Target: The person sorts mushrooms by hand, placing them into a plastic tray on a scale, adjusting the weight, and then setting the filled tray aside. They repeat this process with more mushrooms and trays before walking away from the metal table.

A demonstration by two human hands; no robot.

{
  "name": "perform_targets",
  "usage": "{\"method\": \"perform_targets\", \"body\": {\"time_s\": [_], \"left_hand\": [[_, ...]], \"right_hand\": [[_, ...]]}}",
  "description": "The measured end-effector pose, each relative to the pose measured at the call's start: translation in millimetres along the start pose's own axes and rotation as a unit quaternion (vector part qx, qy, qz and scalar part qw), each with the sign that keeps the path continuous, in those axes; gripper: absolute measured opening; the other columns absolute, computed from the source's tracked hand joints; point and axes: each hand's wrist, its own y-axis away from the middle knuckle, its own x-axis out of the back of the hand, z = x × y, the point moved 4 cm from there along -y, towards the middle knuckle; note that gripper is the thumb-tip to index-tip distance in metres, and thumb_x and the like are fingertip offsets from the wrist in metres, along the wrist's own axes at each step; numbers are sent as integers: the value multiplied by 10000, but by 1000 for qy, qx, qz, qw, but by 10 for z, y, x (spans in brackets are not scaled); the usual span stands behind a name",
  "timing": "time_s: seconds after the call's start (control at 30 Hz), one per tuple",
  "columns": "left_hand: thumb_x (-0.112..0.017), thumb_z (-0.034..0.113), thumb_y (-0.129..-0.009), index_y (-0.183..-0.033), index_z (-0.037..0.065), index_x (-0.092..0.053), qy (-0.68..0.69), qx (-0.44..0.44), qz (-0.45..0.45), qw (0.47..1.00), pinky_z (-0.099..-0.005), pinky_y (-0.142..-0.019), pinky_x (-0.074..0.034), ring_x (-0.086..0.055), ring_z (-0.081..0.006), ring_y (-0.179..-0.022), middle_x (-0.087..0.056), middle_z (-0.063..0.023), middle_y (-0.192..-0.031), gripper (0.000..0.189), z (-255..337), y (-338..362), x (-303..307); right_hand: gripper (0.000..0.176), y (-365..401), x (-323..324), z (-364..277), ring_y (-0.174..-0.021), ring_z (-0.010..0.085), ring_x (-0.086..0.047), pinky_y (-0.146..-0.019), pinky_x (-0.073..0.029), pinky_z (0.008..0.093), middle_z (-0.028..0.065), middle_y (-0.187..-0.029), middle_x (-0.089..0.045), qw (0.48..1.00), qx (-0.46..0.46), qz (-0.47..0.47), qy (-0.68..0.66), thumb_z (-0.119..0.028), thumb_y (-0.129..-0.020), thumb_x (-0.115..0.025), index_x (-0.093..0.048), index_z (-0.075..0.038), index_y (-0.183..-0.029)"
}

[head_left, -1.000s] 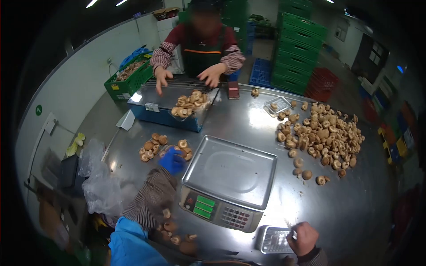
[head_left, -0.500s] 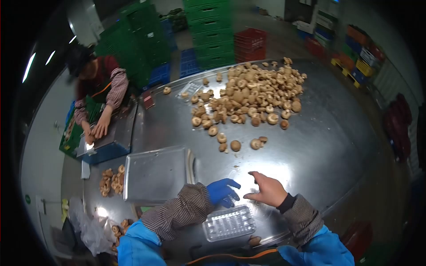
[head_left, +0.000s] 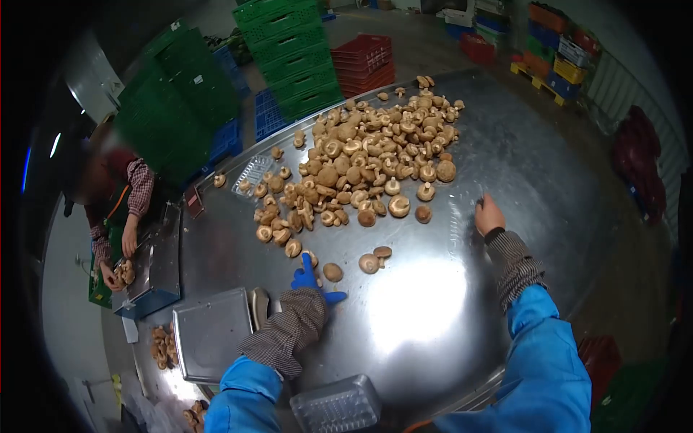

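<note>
Stainless counter (head_left: 433, 317), stacked green crates (head_left: 296, 43) behind. Blue-gloved left hand (head_left: 309, 278): fingers spread, empty, on the steel just beside a loose mushroom (head_left: 333, 272) at the pile's near fringe. Bare right hand (head_left: 489, 214): fingers curled under, can't tell if they hold anything, right of the mushroom pile (head_left: 361, 159). Clear tray (head_left: 336, 405) at near edge, scale (head_left: 211, 333) left.

a single camera sits on the person's head and looks forward and down across the steel surface (head_left: 433, 317). its wide, rounded lens bends the edges and leaves dark corners. the person's own sleeves (head_left: 281, 339) show at the bottom edge, close under the lens. the mushroom pile (head_left: 368, 159) lies farther off, with the stacked crates (head_left: 303, 50) beyond.
</note>
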Motion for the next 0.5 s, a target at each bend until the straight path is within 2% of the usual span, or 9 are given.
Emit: {"method": "perform_targets", "body": {"time_s": [0.03,0.1,0.27,0.37,0.4,0.5], "left_hand": [[-925,454,-423,-1487,88,-51,6,-8,3,1000,-442,-1062,-378,-429,-389,-1257,-407,-244,-1337,1424,83,-41,-38],[-932,431,-419,-1489,99,-39,-95,-50,55,993,-440,-1051,-392,-444,-386,-1237,-408,-238,-1320,1433,249,-161,-133],[-942,388,-409,-1489,102,14,-48,-60,28,997,-442,-1058,-375,-434,-387,-1243,-367,-264,-1352,1470,671,-482,-268],[-945,370,-408,-1481,67,51,15,-113,32,993,-427,-1070,-355,-421,-375,-1261,-330,-268,-1395,1495,855,-638,-309],[-945,366,-408,-1478,54,61,38,-136,39,989,-420,-1073,-349,-416,-370,-1267,-318,-266,-1410,1502,887,-678,-301],[-938,318,-462,-1484,101,70,69,-202,46,976,-384,-1087,-361,-383,-310,-1299,-279,-220,-1402,1453,832,-848,-351]], "right_hand": [[318,-110,-88,-108,-913,414,-610,-777,-478,492,243,-974,-639,999,24,-23,-7,-213,-895,-499,-523,-63,-1175],[344,-240,-371,-418,-928,409,-606,-791,-481,485,237,-996,-637,995,73,-68,-23,-212,-889,-514,-516,-72,-1204],[334,-209,-903,-1149,-947,392,-603,-798,-477,471,226,-1021,-633,964,217,-107,-108,-212,-899,-517,-525,-78,-1204],[305,-93,-1132,-1436,-921,391,-607,-792,-477,463,224,-981,-640,935,272,-187,-127,-225,-907,-511,-535,-69,-1168],[294,-4,-1216,-1533,-913,393,-606,-790,-476,462,225,-967,-641,927,276,-208,-144,-235,-913,-500,-535,-60,-1147],[284,370,-1399,-1760,-871,388,-609,-771,-472,452,223,-906,-642,912,265,-241,-199,-266,-933,-465,-538,-34,-1080]]}}
